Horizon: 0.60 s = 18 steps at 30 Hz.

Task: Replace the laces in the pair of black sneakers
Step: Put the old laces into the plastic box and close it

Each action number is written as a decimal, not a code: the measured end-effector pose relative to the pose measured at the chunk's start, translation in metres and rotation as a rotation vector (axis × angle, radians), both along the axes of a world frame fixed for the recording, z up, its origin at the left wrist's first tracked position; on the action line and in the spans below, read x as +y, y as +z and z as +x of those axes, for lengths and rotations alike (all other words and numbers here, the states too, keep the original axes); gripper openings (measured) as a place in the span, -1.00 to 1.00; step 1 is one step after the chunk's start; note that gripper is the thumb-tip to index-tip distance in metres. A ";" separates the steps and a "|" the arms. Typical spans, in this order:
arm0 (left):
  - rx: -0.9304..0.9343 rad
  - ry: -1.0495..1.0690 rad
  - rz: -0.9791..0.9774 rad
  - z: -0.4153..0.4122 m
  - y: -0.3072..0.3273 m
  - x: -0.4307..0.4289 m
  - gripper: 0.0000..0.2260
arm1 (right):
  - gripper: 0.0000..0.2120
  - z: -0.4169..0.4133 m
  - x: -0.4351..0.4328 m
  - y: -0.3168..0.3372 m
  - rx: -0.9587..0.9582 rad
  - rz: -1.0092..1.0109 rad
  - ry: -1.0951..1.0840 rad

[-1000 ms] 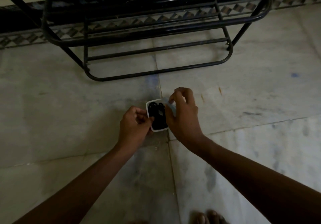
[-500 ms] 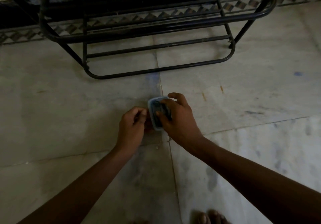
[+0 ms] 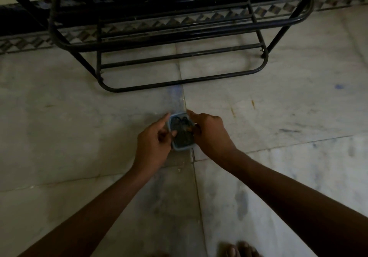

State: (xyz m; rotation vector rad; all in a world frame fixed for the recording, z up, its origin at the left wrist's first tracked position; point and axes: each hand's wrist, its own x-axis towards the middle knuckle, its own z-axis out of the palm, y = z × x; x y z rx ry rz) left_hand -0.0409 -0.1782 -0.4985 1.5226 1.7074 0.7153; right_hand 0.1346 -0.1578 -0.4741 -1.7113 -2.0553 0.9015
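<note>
On floor tiles near the metal rack (image 3: 179,37): small lidded box (image 3: 182,137) of black laces, pinched between left hand (image 3: 153,143) and right hand (image 3: 209,135). Light, probably slippery plastic; best gripped by side edges.

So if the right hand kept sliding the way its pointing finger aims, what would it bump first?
Probably bare floor first, then the bottom bar of the black metal rack. The right hand points up and away past the little box; depth is hard to judge.

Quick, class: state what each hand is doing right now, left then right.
Left hand: closed on the left edge of the small container.
Right hand: gripping the container's right side, forefinger extended along its far edge.
</note>
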 end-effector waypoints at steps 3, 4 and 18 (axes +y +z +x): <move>0.118 -0.102 -0.011 -0.001 0.001 0.006 -0.45 | -0.67 0.004 0.007 0.001 -0.023 -0.059 0.017; 0.177 -0.159 -0.031 -0.001 0.002 0.009 -0.40 | -0.70 0.005 0.010 0.001 -0.037 -0.086 0.020; 0.261 -0.364 -0.189 0.001 0.006 0.023 -0.11 | -0.58 0.012 0.022 0.003 -0.072 -0.341 0.027</move>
